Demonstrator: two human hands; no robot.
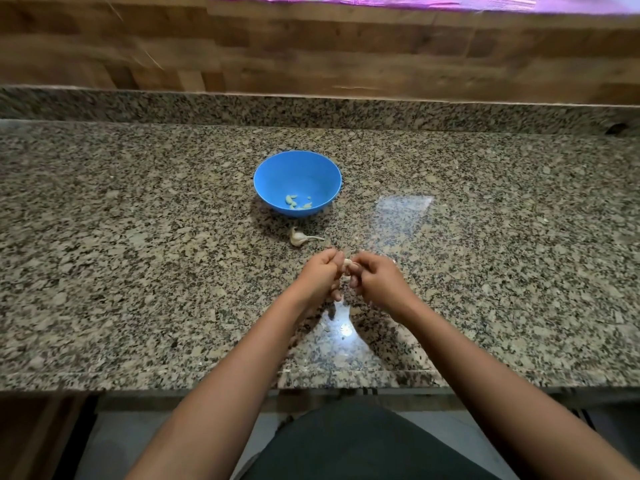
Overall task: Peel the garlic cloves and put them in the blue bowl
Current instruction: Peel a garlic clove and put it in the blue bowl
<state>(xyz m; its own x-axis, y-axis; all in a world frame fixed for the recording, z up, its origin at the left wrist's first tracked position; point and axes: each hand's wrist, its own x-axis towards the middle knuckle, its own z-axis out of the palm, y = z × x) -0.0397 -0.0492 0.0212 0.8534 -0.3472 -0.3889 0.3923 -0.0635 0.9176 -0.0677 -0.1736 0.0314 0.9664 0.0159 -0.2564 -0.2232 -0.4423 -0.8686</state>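
A blue bowl (277,174) stands on the granite counter (138,254), with several peeled garlic cloves (297,201) lying in its bottom. In front of the bowl lies the rest of a garlic head with its stalk (298,237). Nearer to me, my left hand (320,273) and my right hand (375,278) meet above the counter. Both pinch one small pale garlic clove (347,262) between their fingertips; most of the clove is hidden by the fingers.
A low granite ledge (346,110) runs along the back of the counter under a wood-patterned wall (311,46). Small bits of peel (341,329) lie in a bright reflection near the counter's front edge (173,384).
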